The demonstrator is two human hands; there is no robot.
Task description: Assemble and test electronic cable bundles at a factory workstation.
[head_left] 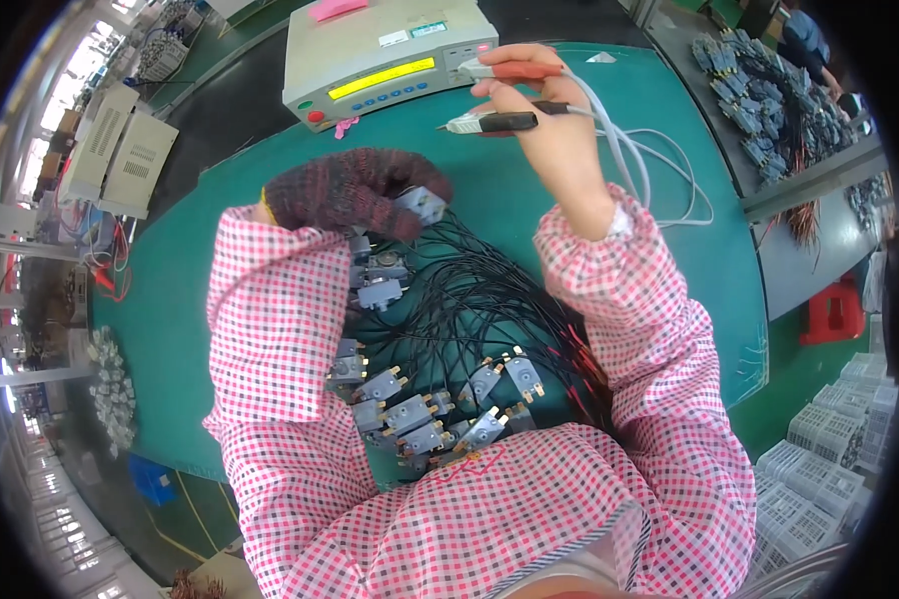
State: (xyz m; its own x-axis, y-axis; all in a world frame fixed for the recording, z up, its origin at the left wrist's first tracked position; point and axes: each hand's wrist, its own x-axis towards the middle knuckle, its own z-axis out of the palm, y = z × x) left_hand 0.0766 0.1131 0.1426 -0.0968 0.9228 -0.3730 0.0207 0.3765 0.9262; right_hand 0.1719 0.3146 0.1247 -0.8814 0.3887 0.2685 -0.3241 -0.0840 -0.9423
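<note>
My left hand [345, 190], in a dark knitted glove, is closed around a small grey box-shaped electrical part [425, 205] with black leads. My right hand [554, 130] is bare and grips a red test probe [519, 70]. Across its palm side lies a black test probe [499, 123], its tip pointing left. Both probes are apart from the grey part. Under and beside my left forearm sit several more grey electrical parts [410, 412] with brass terminals. Their black wires [479, 290] fan out to the right, toward my right sleeve.
A beige bench tester [385, 75] with a lit yellow display stands at the far side of the green mat [180, 299]. Grey probe cables [669, 150] loop at right. More wired parts [744, 100] fill the neighbouring bench; a red stool [834, 311] and stacked white trays [819, 469] stand beyond the edge.
</note>
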